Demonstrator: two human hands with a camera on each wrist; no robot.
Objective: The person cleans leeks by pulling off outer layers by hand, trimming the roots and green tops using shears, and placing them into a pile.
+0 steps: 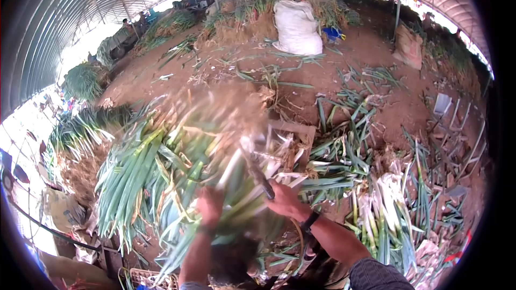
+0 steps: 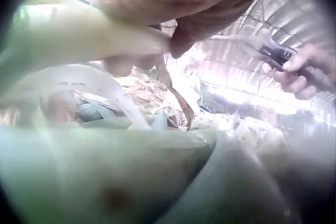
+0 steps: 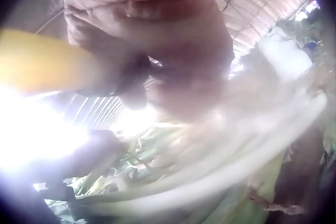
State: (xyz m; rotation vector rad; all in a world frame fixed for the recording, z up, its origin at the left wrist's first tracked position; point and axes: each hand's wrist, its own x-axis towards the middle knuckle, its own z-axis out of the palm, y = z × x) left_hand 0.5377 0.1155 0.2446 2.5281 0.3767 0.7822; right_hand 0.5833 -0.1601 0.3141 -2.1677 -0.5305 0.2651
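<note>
My left hand (image 1: 209,205) grips a leek (image 1: 230,169), its white stalk slanting up and away from the fingers. Close up in the left wrist view, the pale stalk (image 2: 84,32) lies under the curled fingers. My right hand (image 1: 286,202) holds a dark-handled air gun (image 1: 258,174) by its grip, the front end pointing toward the leek. A blurred yellow hose (image 3: 44,61) runs by that hand in the right wrist view. Beneath both hands spreads a big heap of leeks (image 1: 131,174), green leaves toward the left. Blurred roots and dry leaves lie beyond the stalk.
A bunch of white-stalked leeks (image 1: 384,204) lies to the right, with loose green leaves (image 1: 344,150) scattered on the dirt floor (image 1: 371,48). A full white sack (image 1: 296,26) stands farther back. Metal frames (image 1: 467,123) are at the far right.
</note>
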